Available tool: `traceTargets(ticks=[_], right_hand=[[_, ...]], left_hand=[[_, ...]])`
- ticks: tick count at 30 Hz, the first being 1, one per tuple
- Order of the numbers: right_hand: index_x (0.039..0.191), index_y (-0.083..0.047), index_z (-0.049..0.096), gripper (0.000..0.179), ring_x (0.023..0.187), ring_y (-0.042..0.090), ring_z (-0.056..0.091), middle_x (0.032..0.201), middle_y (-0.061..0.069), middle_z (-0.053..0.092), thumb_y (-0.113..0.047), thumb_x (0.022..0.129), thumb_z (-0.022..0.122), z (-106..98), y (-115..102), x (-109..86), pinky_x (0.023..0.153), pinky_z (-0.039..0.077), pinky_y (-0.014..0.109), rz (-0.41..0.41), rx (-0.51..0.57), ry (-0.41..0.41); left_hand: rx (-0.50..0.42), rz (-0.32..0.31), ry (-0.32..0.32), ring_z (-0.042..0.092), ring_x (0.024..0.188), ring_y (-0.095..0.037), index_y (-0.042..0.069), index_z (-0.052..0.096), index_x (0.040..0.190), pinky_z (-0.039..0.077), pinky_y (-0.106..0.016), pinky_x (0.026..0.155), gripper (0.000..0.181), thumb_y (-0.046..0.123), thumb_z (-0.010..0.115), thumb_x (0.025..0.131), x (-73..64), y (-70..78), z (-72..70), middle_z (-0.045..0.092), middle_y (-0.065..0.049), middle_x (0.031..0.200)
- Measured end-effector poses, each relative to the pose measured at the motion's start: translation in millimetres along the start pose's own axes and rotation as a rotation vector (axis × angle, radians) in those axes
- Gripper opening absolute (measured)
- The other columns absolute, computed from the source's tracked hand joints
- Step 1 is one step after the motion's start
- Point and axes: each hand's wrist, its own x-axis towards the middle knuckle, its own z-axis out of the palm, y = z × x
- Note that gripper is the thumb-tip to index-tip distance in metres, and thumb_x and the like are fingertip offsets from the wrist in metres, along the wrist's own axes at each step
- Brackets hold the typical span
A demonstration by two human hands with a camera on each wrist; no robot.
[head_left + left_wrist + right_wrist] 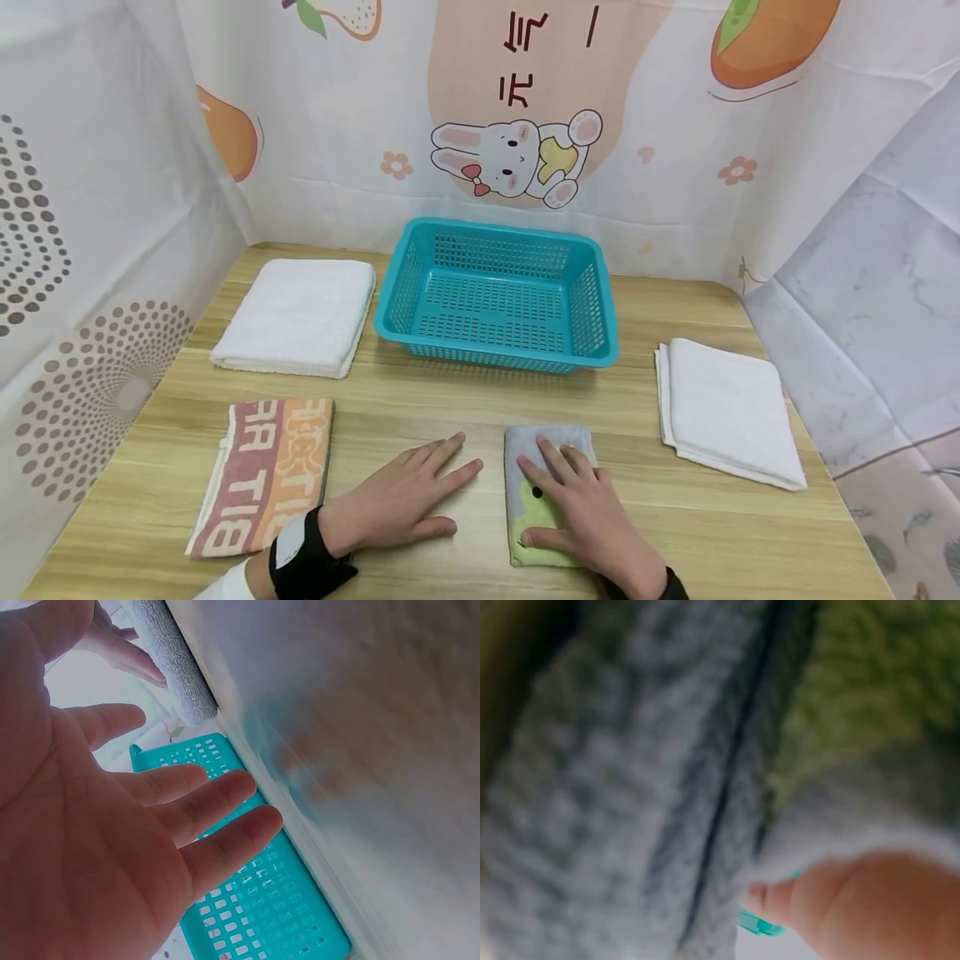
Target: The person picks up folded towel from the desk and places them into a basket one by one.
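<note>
A small folded towel (525, 500), grey with a green patch, lies on the table in front of me. Spread fingers of my right hand (581, 512) rest flat on top of it. In the right wrist view the layered edge of the grey towel (630, 787) fills most of the picture, with part of the hand (877, 911) below. To the left, my left hand (405, 496) hovers over or touches the bare table, its fingers extended and holding nothing. The left wrist view shows that palm (90, 825) with the fingers apart.
A teal plastic basket (495, 360) stands at the back middle. Folded white towels lie at the back left (300, 312) and at the right (731, 408). A patterned red and orange towel (262, 475) is left of my left hand. A printed curtain (322, 125) hangs behind the table.
</note>
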Motion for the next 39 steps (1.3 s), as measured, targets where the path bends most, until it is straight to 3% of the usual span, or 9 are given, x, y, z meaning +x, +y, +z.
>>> traceTargets(ticks=[18, 29, 39], right_hand=[[0.148, -0.024, 0.05, 0.09, 0.13, 0.042, 0.045, 0.156, 0.012, 0.039, -0.079, 0.077, 0.055, 2, -8, 7.5, 0.08, 0.045, 0.06, 0.0, -0.014, -0.037], [0.148, -0.023, 0.05, 0.088, 0.13, 0.044, 0.044, 0.156, 0.014, 0.038, -0.074, 0.078, 0.062, 5, -10, 14.8, 0.084, 0.045, 0.061, -0.023, -0.026, -0.024], [0.149, -0.023, 0.048, 0.087, 0.131, 0.044, 0.044, 0.157, 0.014, 0.038, -0.074, 0.08, 0.059, 4, -14, 19.5, 0.083, 0.045, 0.062, -0.035, -0.024, -0.042]], left_hand=[[-0.01, 0.003, -0.02, 0.039, 0.141, -0.032, 0.022, 0.025, 0.159, 0.042, -0.049, 0.104, 0.069, 0.052, 0.048, 0.101, 1.0, 4.0, 2.0, 0.024, -0.02, 0.161], [0.021, 0.041, 0.027, 0.039, 0.141, -0.033, 0.02, 0.024, 0.159, 0.043, -0.048, 0.104, 0.072, 0.051, 0.05, 0.1, 5.7, 2.7, 3.1, 0.025, -0.022, 0.16], [0.025, 0.04, 0.017, 0.04, 0.14, -0.033, 0.019, 0.027, 0.159, 0.044, -0.048, 0.103, 0.071, 0.051, 0.051, 0.1, 7.0, 2.7, 2.6, 0.026, -0.022, 0.16]])
